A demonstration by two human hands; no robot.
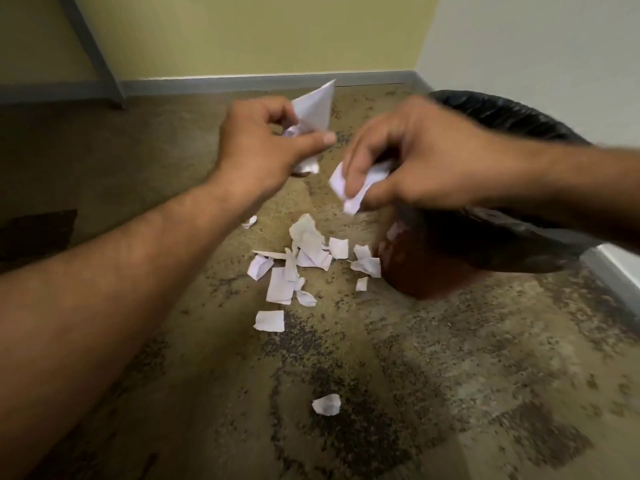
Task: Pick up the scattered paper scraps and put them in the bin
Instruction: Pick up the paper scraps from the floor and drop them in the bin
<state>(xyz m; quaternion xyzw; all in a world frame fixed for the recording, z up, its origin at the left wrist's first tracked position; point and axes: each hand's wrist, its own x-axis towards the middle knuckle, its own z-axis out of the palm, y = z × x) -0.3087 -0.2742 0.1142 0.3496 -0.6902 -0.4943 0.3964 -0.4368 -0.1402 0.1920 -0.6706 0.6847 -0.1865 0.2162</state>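
The left forearm (114,271) fills the near corner of the view, reaching up and across the mottled floor (415,393) to the left hand (259,140). That hand's fingers (311,138) are curled shut around a bunch of white paper (313,105), one stiff corner of it sticking up above the knuckles and a bit more showing under the palm. The right hand (408,161) comes in from the right side, its fingers (353,178) pinched closed on a crumpled scrap (343,190) that hangs below them. Both hands are up off the floor, close to each other, with the right one just in front of the bin.

The bin (433,271) stands against the wall at the right, brown-sided with a black bag (512,112) folded over its rim; the right arm crosses in front of its mouth, so what is inside cannot be seen.

Plenty of scraps are left. A loose heap (308,254) lies on the floor just beside the foot of the bin, a single square piece (269,321) sits a little nearer, one small bit (249,221) lies beyond the heap, and a lone scrap (326,404) is well apart, nearest of all.

The step in hand looks like carrying two handfuls to the bin, with the job perhaps a third done at most. Next, both hands need to move right, over the black rim, and open there so nothing flutters back down; the light paper may drift if let go too high. Then it is back to the heap.
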